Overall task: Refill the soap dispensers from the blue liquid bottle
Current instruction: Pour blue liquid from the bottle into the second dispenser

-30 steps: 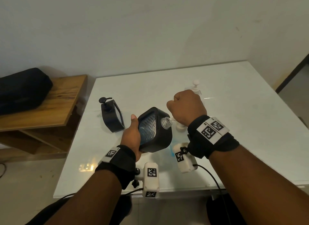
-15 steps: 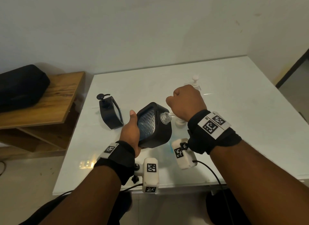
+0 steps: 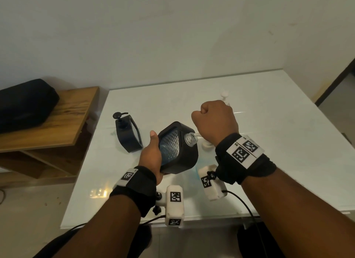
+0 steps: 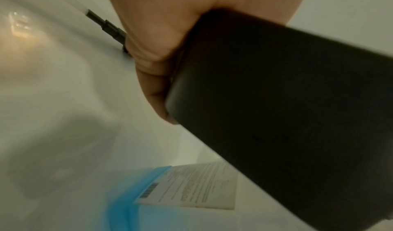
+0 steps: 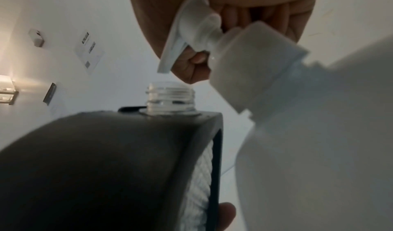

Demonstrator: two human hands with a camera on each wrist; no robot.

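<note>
While the wooden shelf (image 3: 48,123) with its black case (image 3: 25,102) sits at the left of the head view, the white bench (image 3: 278,142) carries a capped black pump dispenser (image 3: 127,136) at centre-left, untouched. Right of it, the left hand (image 3: 151,158) grasps a second black dispenser (image 3: 178,148), tilted, its clear threaded neck (image 3: 190,139) uncapped and aimed at the right hand (image 3: 215,123). That hand is clenched round the pump head (image 5: 191,34) of a white bottle (image 5: 319,133), nozzle just above the open neck. The blue liquid bottle (image 4: 170,192) stands low in the left wrist view, beneath the held dispenser. Judgement: filling is in hand. Next move calls for centring the nozzle over the neck, then steady pumping; misalignment risks spillage.
</note>
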